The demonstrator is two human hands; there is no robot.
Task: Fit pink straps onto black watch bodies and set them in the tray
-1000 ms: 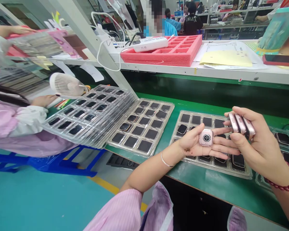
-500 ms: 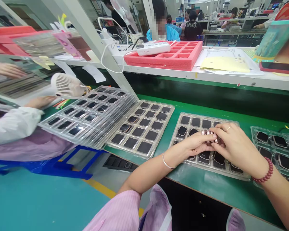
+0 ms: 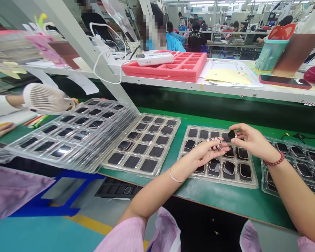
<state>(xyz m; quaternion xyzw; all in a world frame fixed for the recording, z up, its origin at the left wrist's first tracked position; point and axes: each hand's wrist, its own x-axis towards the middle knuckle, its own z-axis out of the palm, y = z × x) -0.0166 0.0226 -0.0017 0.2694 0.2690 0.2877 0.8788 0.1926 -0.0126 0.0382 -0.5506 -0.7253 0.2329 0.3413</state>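
My right hand [image 3: 250, 138] pinches a dark, rounded-square watch face [image 3: 231, 135] between thumb and fingertips, above the back part of a clear plastic tray [image 3: 182, 152]. Just left of it, my left hand [image 3: 208, 149] is turned partly palm up with curled fingers. Something small and dark shows at its fingertips, too small to name. Beneath both hands, the tray's pockets hold several watch faces with pale metal frames [image 3: 229, 168] and some plain dark squares [image 3: 193, 133]. Part of the tray is hidden by my hands.
A second tray [image 3: 157, 171] lies to the left, beside a tall stack of clear trays [image 3: 78, 159]. More filled trays [image 3: 265, 187] stand at right. Above runs a white shelf [image 3: 189, 84] with a red foam tray [image 3: 194, 75]. A co-worker's hand [image 3: 1, 133] is at far left, near a white fan [image 3: 43, 98].
My hands have moved apart; the right now holds the watch face away from the left. The view has shifted to the right. The co-worker's arms at left have moved.
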